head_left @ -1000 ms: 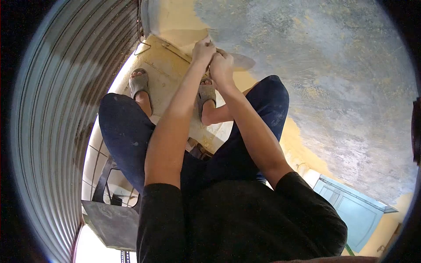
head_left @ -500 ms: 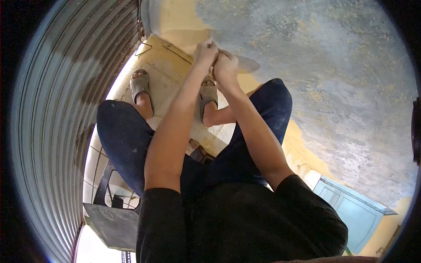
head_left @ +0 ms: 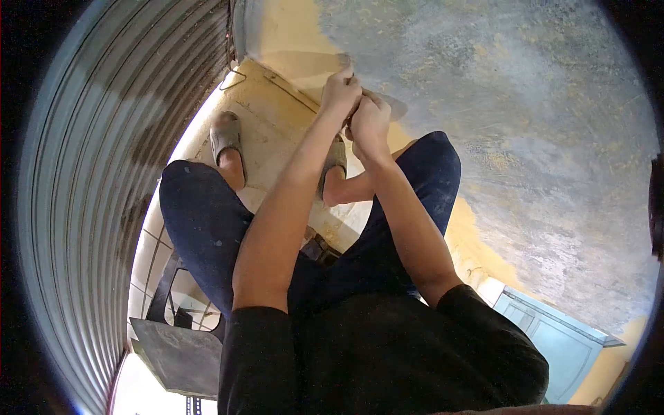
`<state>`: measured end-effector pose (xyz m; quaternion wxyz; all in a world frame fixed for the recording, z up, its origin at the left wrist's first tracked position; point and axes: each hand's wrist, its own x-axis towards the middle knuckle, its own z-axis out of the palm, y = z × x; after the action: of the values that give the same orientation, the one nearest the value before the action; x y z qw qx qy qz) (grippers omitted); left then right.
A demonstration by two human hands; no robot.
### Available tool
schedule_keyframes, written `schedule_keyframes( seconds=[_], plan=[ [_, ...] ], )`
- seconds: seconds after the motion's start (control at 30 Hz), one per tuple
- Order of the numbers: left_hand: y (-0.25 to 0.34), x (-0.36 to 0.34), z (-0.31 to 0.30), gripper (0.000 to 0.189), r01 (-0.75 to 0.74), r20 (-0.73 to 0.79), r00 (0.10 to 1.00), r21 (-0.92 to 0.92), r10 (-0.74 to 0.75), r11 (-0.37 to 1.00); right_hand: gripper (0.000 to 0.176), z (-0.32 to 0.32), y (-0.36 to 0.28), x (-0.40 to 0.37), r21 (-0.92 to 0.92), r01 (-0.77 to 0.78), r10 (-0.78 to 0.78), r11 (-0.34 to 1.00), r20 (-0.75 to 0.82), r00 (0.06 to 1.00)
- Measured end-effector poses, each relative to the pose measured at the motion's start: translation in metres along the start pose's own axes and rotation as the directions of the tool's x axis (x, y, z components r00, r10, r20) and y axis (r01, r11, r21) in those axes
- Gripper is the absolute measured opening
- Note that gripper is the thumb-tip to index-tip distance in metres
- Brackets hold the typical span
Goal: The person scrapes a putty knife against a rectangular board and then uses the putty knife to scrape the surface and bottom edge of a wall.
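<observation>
My left hand (head_left: 339,97) and my right hand (head_left: 370,123) are stretched out in front of me, close together, beside the wall (head_left: 484,138). Fingers on both hands are curled closed. A narrow dark bit of something shows between them, mostly hidden by the hands, and I cannot tell what it is. Grey, mottled patches cover much of the wall, with yellow paint (head_left: 294,31) along its left part. A shadow of the hands falls on the wall just past them.
My knees in dark trousers (head_left: 204,228) are bent on either side, with sandals (head_left: 226,131) on the tiled floor. A corrugated metal shutter (head_left: 104,173) curves along the left. A black chair (head_left: 181,353) stands at lower left, a light-blue cupboard or door (head_left: 553,339) at lower right.
Both hands have shifted slightly down and to the right in the view, staying close together and closed. The whole view has also moved a little.
</observation>
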<state>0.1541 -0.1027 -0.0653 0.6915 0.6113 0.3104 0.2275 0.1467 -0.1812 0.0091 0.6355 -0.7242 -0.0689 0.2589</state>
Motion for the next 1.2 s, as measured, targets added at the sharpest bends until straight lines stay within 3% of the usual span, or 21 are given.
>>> schedule_keyframes(
  seconds=[0.03, 0.07, 0.13, 0.17, 0.27, 0.33, 0.4, 0.43, 0.47, 0.53, 0.57, 0.63, 0.67, 0.73, 0.8, 0.83, 0.87, 0.93, 0.97, 1.1, 1.2],
  plan=[
    [-0.013, 0.008, 0.005, 0.015, -0.114, -0.121, 0.986, 0.004, 0.114, 0.993, 0.031, 0.001, 0.004, 0.007, -0.022, 0.036, -0.036, 0.999, 0.014, 0.999],
    [-0.027, 0.018, 0.005, 0.015, -0.109, -0.115, 0.987, 0.004, 0.109, 0.994, 0.031, 0.001, 0.01, 0.012, -0.022, 0.032, -0.031, 0.999, 0.008, 0.999],
    [-0.028, 0.022, -0.005, 0.016, -0.023, -0.032, 0.999, -0.153, 0.018, 0.988, 0.031, 0.01, 0.014, 0.011, -0.093, 0.136, -0.131, 0.986, 0.056, 0.99],
    [-0.027, 0.02, -0.004, 0.017, 0.041, -0.068, 0.996, -0.159, -0.052, 0.986, 0.03, 0.012, 0.014, 0.008, -0.111, 0.168, -0.164, 0.979, 0.045, 0.985],
    [-0.038, 0.022, 0.011, 0.031, -0.039, -0.091, 0.995, -0.017, 0.038, 0.999, 0.029, 0.004, 0.011, 0.007, -0.047, 0.065, -0.068, 0.997, -0.07, 0.995],
    [-0.004, 0.01, 0.001, 0.032, -0.037, -0.127, 0.992, -0.075, 0.027, 0.997, 0.028, 0.004, 0.01, 0.015, -0.041, 0.051, -0.052, 0.998, -0.02, 0.998],
    [-0.001, 0.011, -0.012, 0.037, 0.16, 0.06, 0.985, 0.044, -0.163, 0.986, 0.028, 0.0, 0.017, 0.011, -0.037, 0.024, -0.024, 0.999, 0.004, 1.0],
    [-0.012, 0.018, -0.01, 0.032, 0.211, 0.048, 0.976, 0.003, -0.211, 0.977, 0.028, 0.006, 0.018, 0.012, -0.081, 0.092, -0.092, 0.992, 0.006, 0.996],
    [-0.025, 0.017, -0.003, 0.032, 0.21, 0.048, 0.977, -0.001, -0.209, 0.978, 0.028, 0.008, 0.017, 0.011, -0.13, 0.155, -0.155, 0.979, 0.014, 0.988],
    [-0.023, 0.016, -0.003, 0.027, -0.067, -0.001, 0.998, -0.053, 0.067, 0.996, 0.027, 0.004, 0.011, 0.013, -0.044, 0.158, -0.154, 0.986, 0.075, 0.985],
    [-0.023, 0.014, 0.003, 0.027, -0.078, -0.021, 0.997, -0.025, 0.077, 0.997, 0.028, -0.001, 0.01, 0.012, -0.078, 0.111, -0.108, 0.991, 0.039, 0.993],
    [-0.013, 0.019, -0.008, 0.028, -0.006, 0.04, 0.999, 0.055, 0.003, 0.998, 0.029, 0.0, 0.013, 0.015, -0.113, 0.054, -0.054, 0.992, 0.004, 0.999],
    [-0.012, 0.019, -0.01, 0.031, 0.062, 0.109, 0.991, 0.138, -0.078, 0.989, 0.031, 0.004, 0.017, 0.021, -0.183, 0.149, -0.147, 0.972, 0.023, 0.989],
    [-0.011, 0.014, -0.006, 0.024, 0.087, 0.059, 0.995, -0.111, -0.081, 0.99, 0.033, 0.003, 0.012, 0.012, -0.253, 0.236, -0.235, 0.938, 0.036, 0.971],
    [-0.003, 0.008, -0.005, 0.018, 0.107, -0.058, 0.991, -0.249, -0.125, 0.963, 0.033, 0.008, 0.002, 0.004, -0.124, 0.148, -0.148, 0.981, 0.008, 0.989],
    [-0.008, 0.017, -0.002, 0.016, -0.017, -0.078, 0.997, -0.107, 0.008, 0.994, 0.034, 0.004, -0.004, 0.003, -0.126, 0.137, -0.138, 0.983, -0.003, 0.99],
    [-0.01, 0.02, -0.005, 0.016, -0.019, -0.085, 0.996, -0.101, 0.01, 0.995, 0.034, 0.008, -0.004, 0.006, -0.121, 0.138, -0.138, 0.983, 0.004, 0.99],
    [0.006, 0.009, -0.009, 0.016, 0.13, -0.077, 0.987, -0.12, -0.14, 0.984, 0.036, 0.005, 0.001, 0.015, -0.1, 0.081, -0.073, 0.992, 0.09, 0.993],
    [-0.016, 0.021, -0.009, 0.015, 0.024, -0.071, 0.997, -0.153, -0.035, 0.988, 0.036, 0.007, 0.006, 0.018, -0.221, 0.144, -0.134, 0.965, 0.059, 0.989],
    [-0.019, 0.027, -0.005, 0.016, 0.046, -0.085, 0.995, -0.12, -0.057, 0.992, 0.034, 0.011, -0.007, 0.007, -0.25, 0.159, -0.167, 0.955, -0.011, 0.986],
    [-0.01, 0.021, -0.006, 0.009, -0.004, -0.085, 0.996, -0.126, -0.006, 0.992, 0.037, 0.008, -0.003, 0.012, -0.213, 0.081, -0.085, 0.974, -0.011, 0.996]
  ],
)
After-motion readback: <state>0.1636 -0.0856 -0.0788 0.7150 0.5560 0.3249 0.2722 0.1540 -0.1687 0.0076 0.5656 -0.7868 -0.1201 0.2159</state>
